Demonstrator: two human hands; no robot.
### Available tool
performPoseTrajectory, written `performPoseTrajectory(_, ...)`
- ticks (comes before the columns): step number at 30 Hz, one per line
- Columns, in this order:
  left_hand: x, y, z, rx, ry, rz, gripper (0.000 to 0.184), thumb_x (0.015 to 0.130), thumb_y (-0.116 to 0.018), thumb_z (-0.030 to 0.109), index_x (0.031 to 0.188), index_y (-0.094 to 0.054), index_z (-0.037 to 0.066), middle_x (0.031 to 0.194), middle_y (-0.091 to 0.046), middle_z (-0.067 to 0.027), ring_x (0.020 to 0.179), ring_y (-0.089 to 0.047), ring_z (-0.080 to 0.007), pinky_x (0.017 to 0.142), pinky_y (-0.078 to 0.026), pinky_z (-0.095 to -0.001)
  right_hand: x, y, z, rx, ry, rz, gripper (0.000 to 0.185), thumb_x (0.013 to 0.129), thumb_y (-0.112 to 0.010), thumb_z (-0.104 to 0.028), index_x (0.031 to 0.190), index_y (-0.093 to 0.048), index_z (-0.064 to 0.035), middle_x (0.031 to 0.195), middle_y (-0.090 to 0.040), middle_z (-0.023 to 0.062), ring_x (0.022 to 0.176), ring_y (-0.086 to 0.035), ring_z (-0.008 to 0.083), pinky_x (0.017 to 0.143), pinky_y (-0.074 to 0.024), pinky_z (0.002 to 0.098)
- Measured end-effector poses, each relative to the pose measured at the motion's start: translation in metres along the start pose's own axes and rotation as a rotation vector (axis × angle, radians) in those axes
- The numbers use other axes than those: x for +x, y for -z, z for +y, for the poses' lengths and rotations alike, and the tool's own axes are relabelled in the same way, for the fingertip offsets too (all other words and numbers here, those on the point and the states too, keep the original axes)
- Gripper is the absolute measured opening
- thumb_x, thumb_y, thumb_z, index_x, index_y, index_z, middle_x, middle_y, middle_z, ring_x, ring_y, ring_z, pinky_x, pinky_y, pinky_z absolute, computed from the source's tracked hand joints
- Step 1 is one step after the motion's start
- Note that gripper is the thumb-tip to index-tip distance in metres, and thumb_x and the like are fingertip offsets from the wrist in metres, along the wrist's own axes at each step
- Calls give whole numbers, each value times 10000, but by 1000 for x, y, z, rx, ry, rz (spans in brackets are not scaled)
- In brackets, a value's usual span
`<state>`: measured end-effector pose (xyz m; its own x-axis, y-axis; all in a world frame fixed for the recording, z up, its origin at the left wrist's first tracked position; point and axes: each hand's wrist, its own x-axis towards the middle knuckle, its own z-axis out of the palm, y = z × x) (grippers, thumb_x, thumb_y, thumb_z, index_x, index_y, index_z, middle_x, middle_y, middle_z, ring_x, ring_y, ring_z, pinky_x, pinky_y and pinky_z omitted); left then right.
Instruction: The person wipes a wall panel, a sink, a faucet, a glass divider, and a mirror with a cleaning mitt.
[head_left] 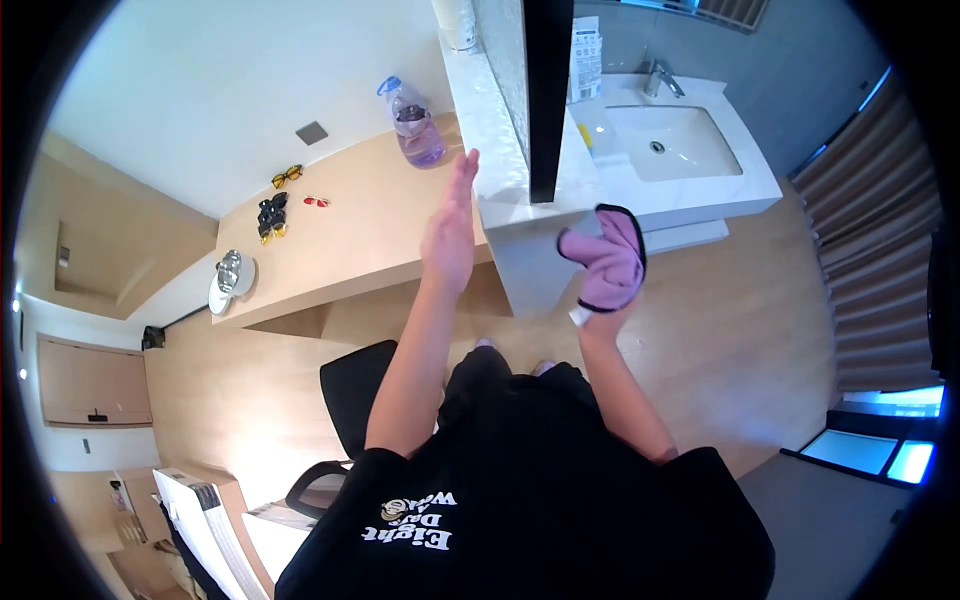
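My left hand (453,232) is raised over the right end of the wooden desk (350,215), fingers stretched out and seen edge-on, holding nothing. A purple bottle (412,125) with a blue handle stands on the desk just beyond its fingertips. On the right, a pink cloth (609,260) with black edging covers most of my right hand (605,322), in front of the white counter's corner. The cloth is folded and bunched, with a small white tag at its lower edge. The fingers under it are hidden.
A black-edged partition (545,100) rises from the white counter (500,150), beside a sink (675,143) with a faucet. Sunglasses (287,176), dark items (271,215) and a silver-and-white round object (232,275) lie on the desk. A black chair (355,395) stands below it.
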<state>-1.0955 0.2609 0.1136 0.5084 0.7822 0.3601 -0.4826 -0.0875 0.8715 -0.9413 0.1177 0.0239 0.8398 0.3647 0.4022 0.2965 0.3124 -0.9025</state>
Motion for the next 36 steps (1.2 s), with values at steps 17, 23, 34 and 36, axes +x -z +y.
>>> performPoseTrajectory(17, -54, 3, 45, 466, -116, -576, 714, 1029, -393, 505, 1585, -244, 84, 1507, -450, -217, 1419, -390, -339, 1179, -262, -496, -43, -44, -36, 74, -182, -337, 701, 923, -670, -297, 1483, -350, -23, 1489, -419, 128, 1248, -528, 249, 1028, -452, 376)
performPoseTrajectory(23, -57, 91, 26, 541, 59, -665, 258, 958, -599, 190, 1147, -683, 35, 1240, -664, -119, 1189, -597, -328, 1041, -443, -428, -64, 9, -42, -28, -320, 185, 613, 922, -654, -256, 1440, -428, -19, 1475, -454, 113, 1264, -530, 229, 1007, -471, 375)
performPoseTrajectory(34, -1, 104, 29, 963, -319, -625, 130, 874, -658, 147, 871, -611, 26, 929, -636, -120, 917, -612, -309, 843, -485, -400, -13, -143, -80, -987, 542, -486, 636, 772, -666, -98, 1390, -536, -23, 1417, -547, 80, 1274, -545, 259, 1000, -488, 376)
performPoseTrajectory(36, 7, 103, 23, 972, -315, -521, 143, 859, -662, 145, 843, -592, 21, 869, -610, -124, 858, -595, -328, 800, -470, -418, -14, -156, -73, -1020, 428, -523, 755, 677, -667, -19, 1416, -518, -54, 1458, -526, 62, 1327, -513, 268, 1042, -464, 394)
